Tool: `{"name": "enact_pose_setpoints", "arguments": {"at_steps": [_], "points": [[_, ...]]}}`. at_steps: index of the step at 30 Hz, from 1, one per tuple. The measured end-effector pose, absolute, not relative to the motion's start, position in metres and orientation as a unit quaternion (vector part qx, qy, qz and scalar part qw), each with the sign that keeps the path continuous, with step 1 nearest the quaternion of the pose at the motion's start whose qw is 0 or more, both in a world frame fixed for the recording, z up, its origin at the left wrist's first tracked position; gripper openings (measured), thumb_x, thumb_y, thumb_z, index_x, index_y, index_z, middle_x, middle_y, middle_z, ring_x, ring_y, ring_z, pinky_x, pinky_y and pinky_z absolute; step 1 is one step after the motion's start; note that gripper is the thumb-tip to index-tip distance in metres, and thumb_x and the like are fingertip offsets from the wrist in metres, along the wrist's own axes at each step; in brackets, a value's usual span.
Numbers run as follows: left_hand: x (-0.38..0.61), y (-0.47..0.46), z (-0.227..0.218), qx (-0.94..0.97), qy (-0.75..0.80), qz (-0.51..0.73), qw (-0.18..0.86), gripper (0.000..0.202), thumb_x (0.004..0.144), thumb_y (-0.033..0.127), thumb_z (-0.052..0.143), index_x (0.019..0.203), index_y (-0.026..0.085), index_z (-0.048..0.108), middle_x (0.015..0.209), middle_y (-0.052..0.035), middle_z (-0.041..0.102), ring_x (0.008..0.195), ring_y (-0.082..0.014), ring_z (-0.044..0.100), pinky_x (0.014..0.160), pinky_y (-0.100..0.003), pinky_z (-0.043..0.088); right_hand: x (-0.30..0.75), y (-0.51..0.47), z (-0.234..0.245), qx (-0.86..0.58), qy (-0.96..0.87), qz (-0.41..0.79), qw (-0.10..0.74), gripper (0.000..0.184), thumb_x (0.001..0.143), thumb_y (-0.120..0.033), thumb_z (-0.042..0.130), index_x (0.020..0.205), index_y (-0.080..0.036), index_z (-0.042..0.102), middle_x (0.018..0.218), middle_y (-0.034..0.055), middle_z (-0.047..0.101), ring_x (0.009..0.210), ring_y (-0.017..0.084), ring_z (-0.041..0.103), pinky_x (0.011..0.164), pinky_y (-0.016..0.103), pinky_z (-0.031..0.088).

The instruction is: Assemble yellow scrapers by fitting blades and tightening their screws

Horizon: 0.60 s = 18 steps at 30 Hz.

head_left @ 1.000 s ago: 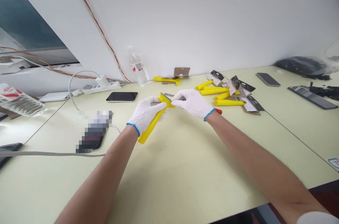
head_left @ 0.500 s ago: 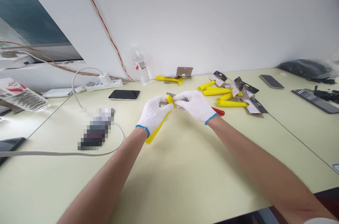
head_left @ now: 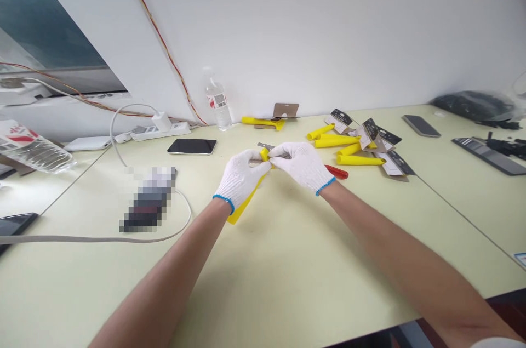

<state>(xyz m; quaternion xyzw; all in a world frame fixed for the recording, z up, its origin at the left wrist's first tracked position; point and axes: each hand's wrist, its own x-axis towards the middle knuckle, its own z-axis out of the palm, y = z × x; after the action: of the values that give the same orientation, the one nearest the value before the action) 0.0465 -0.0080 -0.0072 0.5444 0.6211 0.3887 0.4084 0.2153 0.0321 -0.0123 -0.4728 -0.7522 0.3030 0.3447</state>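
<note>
My left hand (head_left: 241,175), in a white knitted glove with a blue cuff edge, is closed round a yellow plastic scraper-like tool (head_left: 245,206). The tool's long handle slants down below the palm, and its small head shows between thumb and fingers. At that head my right hand (head_left: 303,166), gloved alike, pinches with thumb and fingertips; the exact spot is hidden. Just behind the fingers lies a thin grey metal strip (head_left: 264,146). A red plastic piece (head_left: 337,172), like a cutter's handle, sticks out beyond my right hand; whether it joins the strip is hidden.
Several yellow tools (head_left: 360,160) with black-and-white cards lie to the right. Another yellow tool (head_left: 261,121) and a brown card (head_left: 286,110) rest by the wall, near a water bottle (head_left: 221,104). A phone (head_left: 192,146), power strip (head_left: 175,130) and white cable (head_left: 102,239) are left.
Both hands keep almost the same grip on the yellow tool. The left hand and tool have shifted very slightly right; the right fingertips remain at the tool's head.
</note>
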Motion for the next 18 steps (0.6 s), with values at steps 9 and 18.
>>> {"name": "enact_pose_setpoints", "arguments": {"at_steps": [9, 18], "points": [[0.0479, -0.0085, -0.0076, 0.532, 0.630, 0.396, 0.404, 0.027, 0.082, 0.037, 0.078, 0.101, 0.018, 0.075, 0.093, -0.0056, 0.079, 0.082, -0.0208, 0.075, 0.062, -0.028, 0.064, 0.2171, 0.0329, -0.0129, -0.446, -0.794, 0.254, 0.325, 0.022, 0.092, -0.011, 0.067, 0.102, -0.021, 0.084, 0.102, -0.0015, 0.079, 0.096, 0.016, 0.072, 0.087, 0.027, 0.050], [0.0493, -0.0110, -0.0057, 0.509, 0.620, 0.416, 0.428, 0.025, 0.084, 0.033, 0.074, 0.103, 0.017, 0.073, 0.099, -0.0074, 0.080, 0.091, -0.0226, 0.078, 0.066, -0.029, 0.065, 0.2112, 0.0236, -0.0107, -0.467, -0.733, 0.364, 0.337, 0.027, 0.090, -0.012, 0.064, 0.107, -0.020, 0.082, 0.107, -0.0005, 0.078, 0.101, 0.018, 0.073, 0.088, 0.026, 0.053]]}}
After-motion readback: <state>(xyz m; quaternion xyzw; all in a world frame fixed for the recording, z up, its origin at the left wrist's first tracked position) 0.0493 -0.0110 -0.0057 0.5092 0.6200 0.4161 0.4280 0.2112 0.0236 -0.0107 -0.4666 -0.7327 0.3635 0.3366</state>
